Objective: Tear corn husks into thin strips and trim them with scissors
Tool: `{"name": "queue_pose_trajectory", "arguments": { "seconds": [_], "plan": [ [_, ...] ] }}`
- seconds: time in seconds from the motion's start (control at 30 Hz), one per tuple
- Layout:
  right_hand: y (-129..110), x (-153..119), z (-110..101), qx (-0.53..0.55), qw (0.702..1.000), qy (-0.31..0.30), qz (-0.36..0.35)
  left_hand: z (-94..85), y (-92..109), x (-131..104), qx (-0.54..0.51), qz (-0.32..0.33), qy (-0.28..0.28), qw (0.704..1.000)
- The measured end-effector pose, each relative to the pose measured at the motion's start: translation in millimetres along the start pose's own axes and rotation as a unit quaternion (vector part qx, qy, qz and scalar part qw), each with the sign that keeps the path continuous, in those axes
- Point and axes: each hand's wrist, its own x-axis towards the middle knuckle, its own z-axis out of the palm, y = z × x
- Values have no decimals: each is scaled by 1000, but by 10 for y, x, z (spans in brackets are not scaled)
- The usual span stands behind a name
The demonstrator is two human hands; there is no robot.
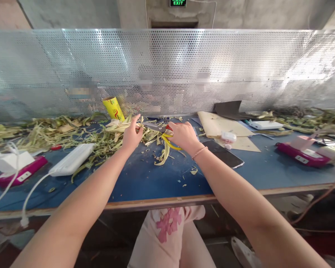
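Observation:
My right hand (pixel 183 136) is wrapped round the handles of a pair of scissors (pixel 154 127), one red and one yellow. Their blades point left, spread a little, towards my left hand (pixel 132 134). That hand is closed on some pale dried stalks (pixel 139 123), partly hidden by the fingers. Below the blades, a dry curled leaf (pixel 164 154) hangs over the blue tabletop (pixel 153 182). A heap of dried plant stuff (pixel 100 139) lies beside and behind my left hand.
A yellow cardboard tube (pixel 113 108) leans behind the heap. To the left are a white power bank (pixel 72 159) and a magenta power strip (pixel 19 175). On the right lie a dark tablet (pixel 224 153), brown paper (pixel 216 124) and another magenta strip (pixel 301 154). A perforated metal screen (pixel 167 67) stands behind.

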Motion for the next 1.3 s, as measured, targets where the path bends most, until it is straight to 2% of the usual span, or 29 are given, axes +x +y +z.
{"name": "queue_pose_trajectory", "arguments": {
  "seconds": [0.2,0.4,0.57,0.67,0.8,0.93,1.1,1.3],
  "plan": [
    [44,10,20,-12,999,-34,4,26,9,0,8,-3,-9,1000],
    [46,-5,-17,-14,997,-74,13,22,41,-4,0,-39,-26,999],
    [42,-5,14,5,997,-70,33,35,6,-4,-90,-59,-7,994],
    [60,4,71,52,994,-71,70,79,-27,19,-191,-134,6,972],
    [98,15,141,124,984,-97,89,133,-47,68,-318,-224,18,921],
    [110,13,169,171,976,-111,82,134,-33,88,-382,-240,25,892],
    [81,9,183,243,961,-113,62,87,40,61,-440,-264,-9,859],
    [51,8,227,279,949,-136,49,69,83,45,-451,-245,0,858]
  ]
}}
